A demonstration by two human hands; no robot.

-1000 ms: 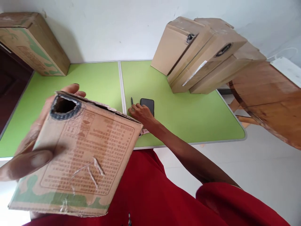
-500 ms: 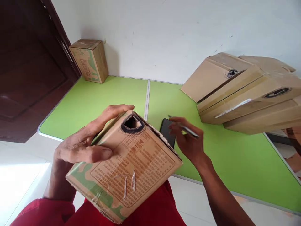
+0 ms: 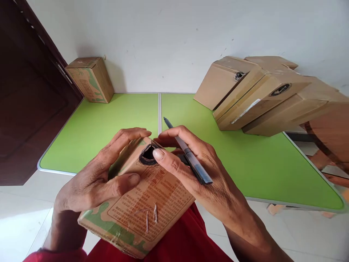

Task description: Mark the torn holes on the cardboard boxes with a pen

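Your left hand (image 3: 98, 182) gripped the printed box (image 3: 141, 203) over your lap, thumb flat on its face. Your right hand (image 3: 201, 174) held a pen (image 3: 188, 153) between its fingers, thumb at the box's black-rimmed hole (image 3: 148, 154). Half a second earlier that hand hovered apart above the phone. The box's print was unreadable. Beyond, stacked boxes (image 3: 256, 98) leaned on the green table (image 3: 114, 112).

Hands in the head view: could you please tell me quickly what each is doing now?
Left hand: closed around the printed cardboard box.
Right hand: closed on a pen, thumb at the box's hole.
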